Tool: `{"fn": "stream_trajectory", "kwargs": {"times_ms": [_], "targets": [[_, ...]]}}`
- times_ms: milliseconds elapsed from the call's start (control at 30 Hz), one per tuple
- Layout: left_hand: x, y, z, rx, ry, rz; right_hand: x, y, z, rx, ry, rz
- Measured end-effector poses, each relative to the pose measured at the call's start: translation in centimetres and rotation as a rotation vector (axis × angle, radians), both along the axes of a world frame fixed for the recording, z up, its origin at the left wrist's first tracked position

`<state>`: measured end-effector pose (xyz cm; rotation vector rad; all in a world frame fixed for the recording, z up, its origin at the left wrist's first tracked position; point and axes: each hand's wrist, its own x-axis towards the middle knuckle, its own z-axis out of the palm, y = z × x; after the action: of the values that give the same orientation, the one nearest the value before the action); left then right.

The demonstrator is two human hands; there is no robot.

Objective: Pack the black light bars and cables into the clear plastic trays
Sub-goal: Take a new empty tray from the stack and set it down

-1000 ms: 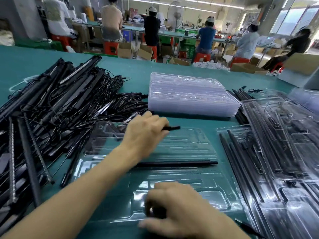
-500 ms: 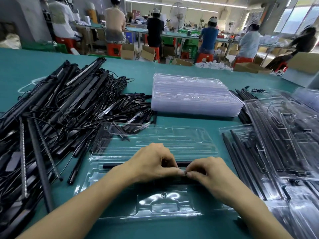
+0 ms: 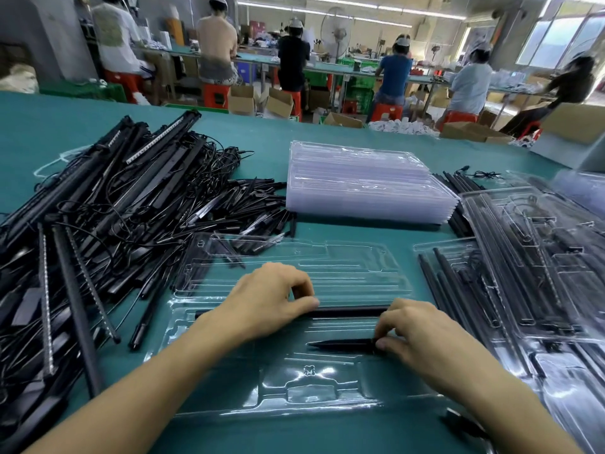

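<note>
An open clear plastic tray point(image 3: 327, 391) lies on the green table in front of me. A long black light bar point(image 3: 350, 311) lies across its middle groove. My left hand point(image 3: 268, 299) rests on that bar, thumb and fingers pinched on it. My right hand point(image 3: 415, 335) pinches the end of a short black pointed piece point(image 3: 340, 345), which lies in the groove just below the bar. A big heap of black light bars and cables point(image 3: 108, 224) covers the table to the left.
A stack of empty clear trays point(image 3: 366, 185) sits behind the open tray. Filled trays point(image 3: 530, 263) with black bars lie at the right. A loose black piece point(image 3: 458, 421) lies near the front edge. Several people work at benches in the background.
My hands met at the bar in the tray's middle, then my right hand drew apart and lower, now holding a short pointed piece in the groove below. My left hand stays on the bar.
</note>
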<state>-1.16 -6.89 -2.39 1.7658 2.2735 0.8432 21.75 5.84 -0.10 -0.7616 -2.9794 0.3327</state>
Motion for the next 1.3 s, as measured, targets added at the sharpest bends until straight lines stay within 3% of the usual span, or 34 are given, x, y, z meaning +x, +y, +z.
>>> {"fn": "stream_trajectory", "kwargs": {"times_ms": [133,267,367,467,567,667,767,867,1000,1100,1233,1300], "targets": [[-0.3,-0.7,0.3,0.024,0.049,0.095,0.0,-0.6,0.1,0.013,0.079,0.086],[-1.5,-1.1,1.0,0.047,0.192,0.359,-0.7,-1.5,-0.2,-0.007,0.057,0.204],[-3.6,-2.0,1.3,-0.075,0.261,0.593,-0.8,-1.5,-0.6,0.008,0.001,0.199],[-5.7,-3.3,1.1,-0.227,0.223,0.755,-0.6,-0.9,-0.4,-0.132,-0.026,0.179],[-6.6,-3.9,0.4,-0.291,0.199,0.836,-0.3,1.4,-0.2,-0.148,0.072,-0.063],[-6.9,-3.8,0.1,-0.282,0.184,0.859,-0.7,3.7,-0.2,-0.048,-0.006,-0.380],[-7.0,-3.6,-0.1,-0.236,0.144,0.842,-1.8,4.7,-0.7,-0.106,-0.033,-0.488],[-7.0,-3.6,-0.4,-0.146,0.130,0.823,-2.9,5.7,-0.2,-0.265,0.087,-0.598],[-7.2,-3.6,-0.3,-0.031,0.098,0.821,-4.2,6.7,-0.2,-0.429,0.420,-0.752],[-7.4,-3.5,-0.5,-0.015,0.061,0.806,-4.5,7.3,-0.4,-0.492,0.531,-0.764],[-8.6,-3.8,-0.3,0.085,-0.029,0.811,-4.1,7.7,-0.6,-0.780,0.717,-0.731],[-9.6,-4.3,-0.1,0.081,-0.021,0.835,-3.2,8.1,-1.0,-0.820,0.781,-0.740]]}}
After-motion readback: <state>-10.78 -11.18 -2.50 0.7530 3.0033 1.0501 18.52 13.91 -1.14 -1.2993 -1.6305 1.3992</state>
